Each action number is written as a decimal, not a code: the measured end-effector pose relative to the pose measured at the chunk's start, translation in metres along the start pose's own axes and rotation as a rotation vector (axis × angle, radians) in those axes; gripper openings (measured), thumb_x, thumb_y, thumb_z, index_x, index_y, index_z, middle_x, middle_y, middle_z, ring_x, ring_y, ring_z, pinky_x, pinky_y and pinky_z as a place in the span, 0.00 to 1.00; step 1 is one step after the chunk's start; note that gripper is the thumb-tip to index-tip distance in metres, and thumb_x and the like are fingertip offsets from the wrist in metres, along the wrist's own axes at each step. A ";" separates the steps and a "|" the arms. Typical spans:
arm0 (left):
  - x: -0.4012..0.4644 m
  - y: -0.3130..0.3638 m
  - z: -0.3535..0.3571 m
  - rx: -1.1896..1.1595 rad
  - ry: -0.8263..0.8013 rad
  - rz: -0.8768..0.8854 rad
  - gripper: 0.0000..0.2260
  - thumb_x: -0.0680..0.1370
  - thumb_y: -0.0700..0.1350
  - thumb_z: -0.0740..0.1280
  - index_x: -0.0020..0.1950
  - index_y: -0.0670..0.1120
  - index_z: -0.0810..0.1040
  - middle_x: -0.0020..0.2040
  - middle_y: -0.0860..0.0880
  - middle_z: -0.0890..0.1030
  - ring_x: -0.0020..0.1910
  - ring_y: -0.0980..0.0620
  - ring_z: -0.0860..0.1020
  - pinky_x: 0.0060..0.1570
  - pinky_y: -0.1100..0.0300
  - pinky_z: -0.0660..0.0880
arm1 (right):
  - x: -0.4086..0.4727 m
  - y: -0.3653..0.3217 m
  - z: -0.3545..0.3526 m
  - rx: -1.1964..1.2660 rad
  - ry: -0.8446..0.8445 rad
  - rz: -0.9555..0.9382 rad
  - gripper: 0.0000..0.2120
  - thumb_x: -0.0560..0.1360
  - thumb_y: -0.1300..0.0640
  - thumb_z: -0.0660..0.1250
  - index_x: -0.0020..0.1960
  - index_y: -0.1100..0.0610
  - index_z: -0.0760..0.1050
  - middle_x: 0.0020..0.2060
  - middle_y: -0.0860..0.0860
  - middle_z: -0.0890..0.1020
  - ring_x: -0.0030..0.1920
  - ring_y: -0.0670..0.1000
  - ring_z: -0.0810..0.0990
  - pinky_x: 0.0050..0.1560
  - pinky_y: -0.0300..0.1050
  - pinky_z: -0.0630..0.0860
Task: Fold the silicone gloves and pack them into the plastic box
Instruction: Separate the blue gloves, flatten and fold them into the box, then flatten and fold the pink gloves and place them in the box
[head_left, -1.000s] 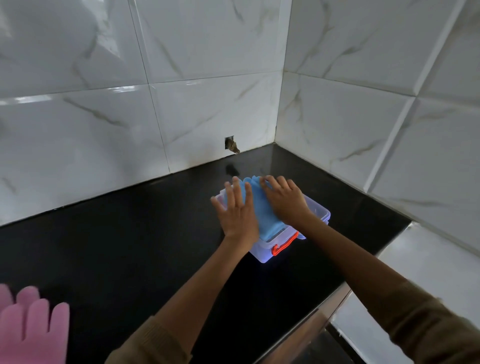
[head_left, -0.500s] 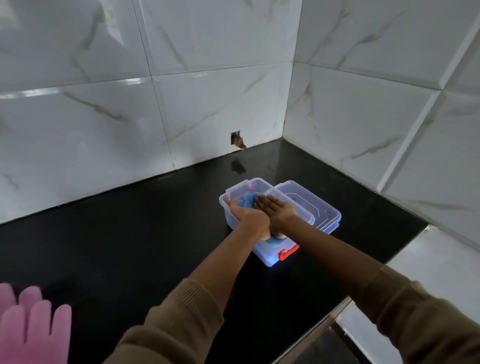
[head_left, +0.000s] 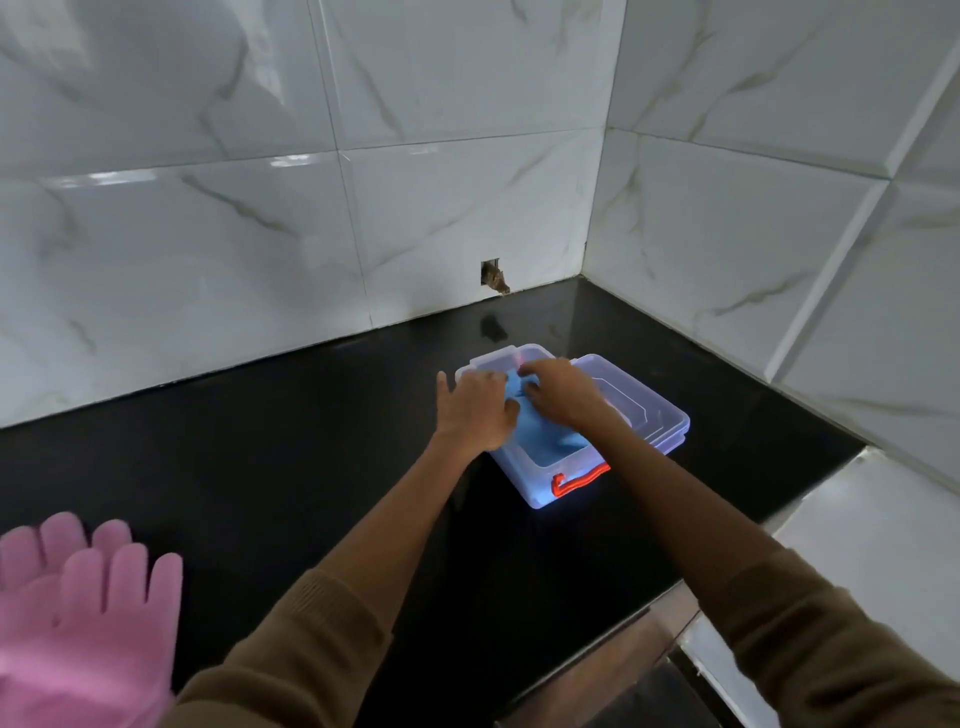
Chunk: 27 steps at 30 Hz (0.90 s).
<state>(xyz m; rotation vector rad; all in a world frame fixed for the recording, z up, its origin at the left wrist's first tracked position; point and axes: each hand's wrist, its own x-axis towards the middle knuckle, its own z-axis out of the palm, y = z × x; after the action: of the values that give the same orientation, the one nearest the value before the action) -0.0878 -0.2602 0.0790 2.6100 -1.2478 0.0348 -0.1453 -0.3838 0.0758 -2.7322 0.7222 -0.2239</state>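
A clear plastic box with a red latch stands on the black counter, near the corner of the tiled walls. Folded blue silicone gloves lie inside it. My left hand presses on the gloves at the box's left rim, fingers curled onto the blue material. My right hand pushes down on the gloves from the right side. The box's clear lid lies beside the box on its right. A pair of pink silicone gloves lies flat at the counter's near left.
The black counter ends at a front edge on the lower right, with a white surface beyond it. Marble-look tile walls close the back and right. A small broken hole sits low in the back wall.
The blue gloves have gone from lying on top of the box to being pressed down inside it. Both hands have curled in over them, and the view has shifted closer.
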 end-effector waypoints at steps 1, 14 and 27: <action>-0.002 -0.005 -0.002 -0.044 0.061 -0.008 0.19 0.80 0.51 0.59 0.69 0.48 0.68 0.70 0.46 0.71 0.72 0.48 0.66 0.73 0.39 0.51 | -0.001 -0.007 -0.001 0.072 0.083 0.001 0.15 0.79 0.58 0.59 0.64 0.58 0.75 0.60 0.57 0.79 0.58 0.57 0.78 0.61 0.48 0.72; -0.156 -0.170 -0.002 -0.003 0.150 -0.689 0.25 0.79 0.47 0.58 0.75 0.46 0.58 0.77 0.48 0.58 0.77 0.50 0.52 0.74 0.44 0.49 | -0.048 -0.177 0.103 0.382 -0.090 -0.393 0.12 0.77 0.59 0.59 0.55 0.55 0.79 0.54 0.52 0.82 0.54 0.53 0.80 0.56 0.49 0.77; -0.284 -0.210 0.001 0.004 0.382 -1.123 0.29 0.81 0.54 0.52 0.76 0.40 0.51 0.77 0.43 0.57 0.77 0.46 0.54 0.75 0.50 0.48 | -0.107 -0.296 0.166 0.397 -0.384 -0.445 0.15 0.75 0.46 0.62 0.51 0.57 0.72 0.49 0.53 0.78 0.47 0.52 0.78 0.48 0.47 0.77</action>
<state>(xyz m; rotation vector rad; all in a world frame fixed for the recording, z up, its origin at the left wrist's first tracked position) -0.1056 0.0830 -0.0024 2.7258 0.3971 0.2992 -0.0646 -0.0432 0.0094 -2.4065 -0.0391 0.0614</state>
